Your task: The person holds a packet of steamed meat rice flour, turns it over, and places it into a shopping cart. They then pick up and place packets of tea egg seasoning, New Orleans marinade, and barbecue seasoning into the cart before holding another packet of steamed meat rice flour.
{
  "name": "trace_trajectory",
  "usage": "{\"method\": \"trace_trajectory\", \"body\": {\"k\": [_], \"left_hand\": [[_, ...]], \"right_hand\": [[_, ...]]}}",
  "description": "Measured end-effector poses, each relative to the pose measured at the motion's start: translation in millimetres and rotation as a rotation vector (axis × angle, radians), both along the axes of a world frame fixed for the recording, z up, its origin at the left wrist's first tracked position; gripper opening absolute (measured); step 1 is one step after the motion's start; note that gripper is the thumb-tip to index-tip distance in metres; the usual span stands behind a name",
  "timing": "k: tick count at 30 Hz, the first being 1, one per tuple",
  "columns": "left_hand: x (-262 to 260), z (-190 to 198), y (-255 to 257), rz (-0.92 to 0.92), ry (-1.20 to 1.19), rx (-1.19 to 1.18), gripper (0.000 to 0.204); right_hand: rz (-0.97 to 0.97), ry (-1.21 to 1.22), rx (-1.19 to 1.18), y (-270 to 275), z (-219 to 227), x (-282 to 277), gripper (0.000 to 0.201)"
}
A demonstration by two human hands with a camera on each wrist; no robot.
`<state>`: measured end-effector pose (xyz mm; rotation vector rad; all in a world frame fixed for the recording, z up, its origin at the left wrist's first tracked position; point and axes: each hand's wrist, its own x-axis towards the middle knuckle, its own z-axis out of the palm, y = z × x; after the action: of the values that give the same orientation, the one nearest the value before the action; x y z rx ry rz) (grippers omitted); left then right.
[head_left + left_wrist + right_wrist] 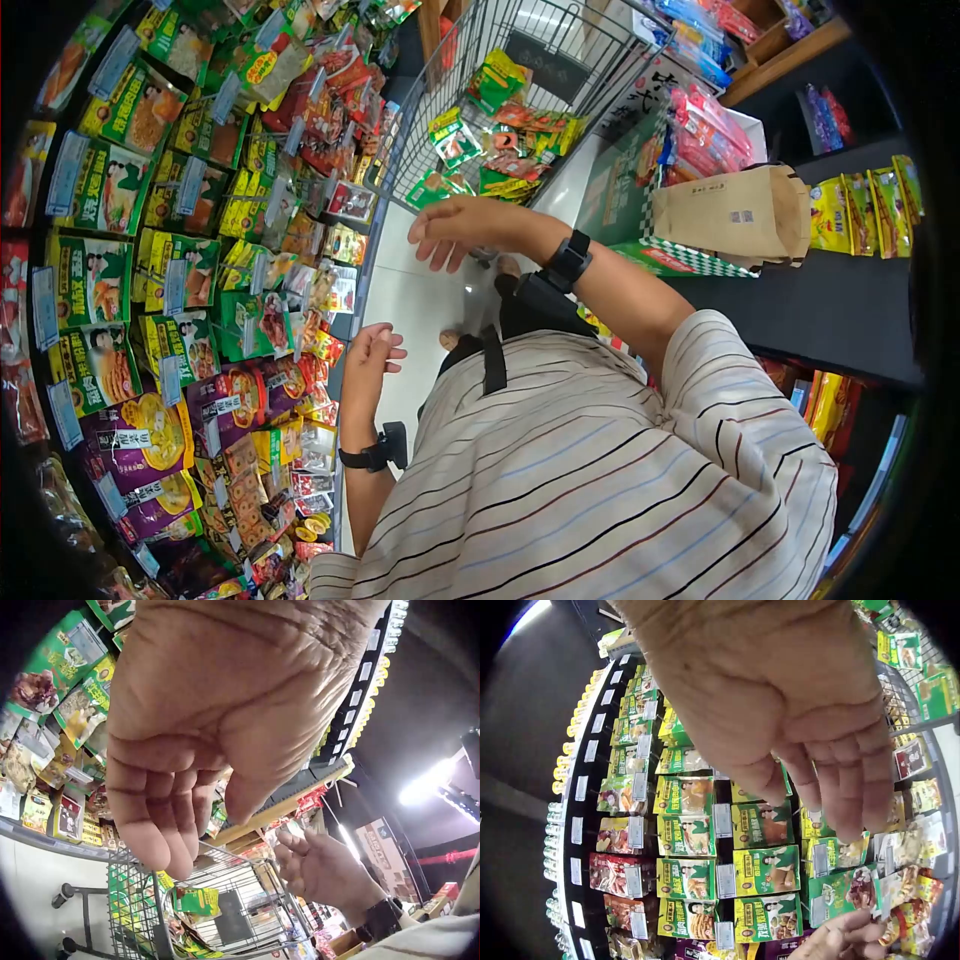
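My right hand hangs in front of the wire shopping cart, its fingers loosely bent with nothing in them. Lower and nearer the shelf, my left hand is held up, also holding nothing. In the left wrist view, the left hand's fingers droop loosely over the cart's outline. Inside the cart lie several seasoning packets, among them a green-and-white one and a green-and-yellow one. Beside the left hand, the shelf rack carries hanging green packets in rows.
Purple pouches hang low on the rack. To the right, a brown paper bag stands by a box of pink-wrapped goods. Yellow packets sit on a dark shelf. Pale floor tiles show between rack and cart.
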<state>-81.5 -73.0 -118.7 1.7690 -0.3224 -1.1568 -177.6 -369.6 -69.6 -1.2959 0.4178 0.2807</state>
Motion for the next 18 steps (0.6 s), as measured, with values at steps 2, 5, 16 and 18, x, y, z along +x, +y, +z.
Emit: {"method": "trace_trajectory", "body": {"k": [2,5,16,18], "left_hand": [[0,-1,-6,0.017,-0.004,0.024,0.035],[3,-2,-21,0.064,-0.007,0.050,0.036],[-22,1,-128,0.177,0.076,0.136,0.036],[-28,0,-148,0.181,0.095,0.152,0.035]], "right_hand": [[-0.033,-0.043,-0.015,-22,0,3,0.033],[-0.144,-0.092,-0.080,-73,-3,12,0.037],[-0.500,-0.207,-0.019,-305,-32,32,0.033],[-0.504,-0.220,-0.009,-327,-48,39,0.034]]}}
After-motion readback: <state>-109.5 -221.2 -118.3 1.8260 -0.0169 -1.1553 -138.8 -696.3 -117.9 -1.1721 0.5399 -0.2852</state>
